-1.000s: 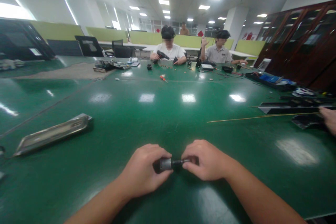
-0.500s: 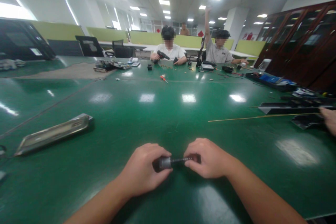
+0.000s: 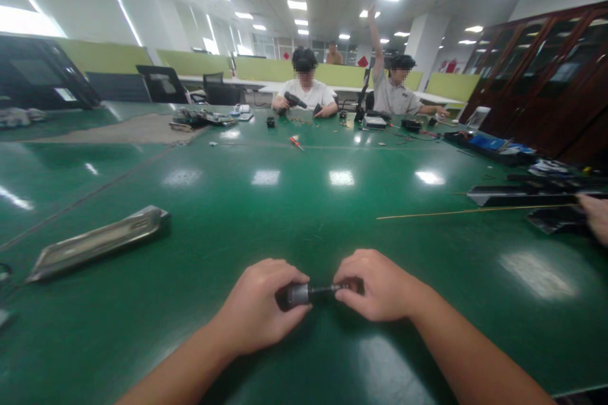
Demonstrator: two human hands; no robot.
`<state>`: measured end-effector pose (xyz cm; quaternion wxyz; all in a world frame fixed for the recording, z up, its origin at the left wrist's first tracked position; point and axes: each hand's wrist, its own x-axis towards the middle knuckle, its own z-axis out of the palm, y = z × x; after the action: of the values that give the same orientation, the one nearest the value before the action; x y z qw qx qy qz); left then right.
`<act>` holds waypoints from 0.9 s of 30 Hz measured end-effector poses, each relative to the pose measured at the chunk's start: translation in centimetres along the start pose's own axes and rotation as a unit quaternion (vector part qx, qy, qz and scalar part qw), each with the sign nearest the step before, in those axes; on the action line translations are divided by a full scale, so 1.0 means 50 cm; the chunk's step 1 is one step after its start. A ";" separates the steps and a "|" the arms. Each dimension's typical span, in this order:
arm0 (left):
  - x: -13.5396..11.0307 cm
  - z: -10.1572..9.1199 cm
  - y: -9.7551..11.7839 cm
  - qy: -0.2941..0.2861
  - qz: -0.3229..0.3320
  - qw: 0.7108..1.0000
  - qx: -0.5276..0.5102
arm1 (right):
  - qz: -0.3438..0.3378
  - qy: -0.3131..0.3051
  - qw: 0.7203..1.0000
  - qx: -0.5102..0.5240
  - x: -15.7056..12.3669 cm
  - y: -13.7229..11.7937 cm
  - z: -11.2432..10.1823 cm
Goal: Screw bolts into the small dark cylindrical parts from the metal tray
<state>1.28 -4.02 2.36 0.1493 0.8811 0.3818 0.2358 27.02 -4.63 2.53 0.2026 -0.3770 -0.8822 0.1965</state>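
Thumb and fingers of my left hand (image 3: 261, 304) curl round a short grey cylinder with a thin dark rod (image 3: 299, 294). The rod sticks out sideways from the cylinder toward the right. Its far end is pinched by my right hand (image 3: 373, 285), whose fingers partly hide it. Blur and small size keep the part's exact kind from showing. Both hands are low over the green tabletop (image 3: 294, 221), near its front side.
A long metal-edged panel (image 3: 99, 243) lies at left. A thin yellowish rod (image 3: 427, 214) and black channel pieces (image 3: 503, 194) lie at right, beside another person's hand (image 3: 593, 215). Farther off are an orange screwdriver (image 3: 296, 143), two seated people and a blue-filled tray (image 3: 494, 144).
My hands and the part between them are almost unmoved. Across the table, the far-right person's raised arm has shifted slightly left.
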 end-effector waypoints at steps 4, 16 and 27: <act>0.001 -0.002 0.002 0.004 0.006 1.000 -0.001 | 0.004 0.000 1.000 -0.004 -0.002 0.000 -0.002; 0.003 -0.004 -0.015 0.024 -0.027 0.999 -0.003 | 0.038 -0.052 0.998 0.023 -0.005 0.014 -0.016; -0.010 -0.110 -0.128 0.160 -0.273 0.948 -0.032 | 0.056 -0.071 0.995 0.036 0.000 0.034 -0.004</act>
<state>-5.82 0.32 4.02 0.1727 0.6889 0.6186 0.3360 28.12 -3.47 1.86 0.1418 -0.4034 -0.8641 0.2655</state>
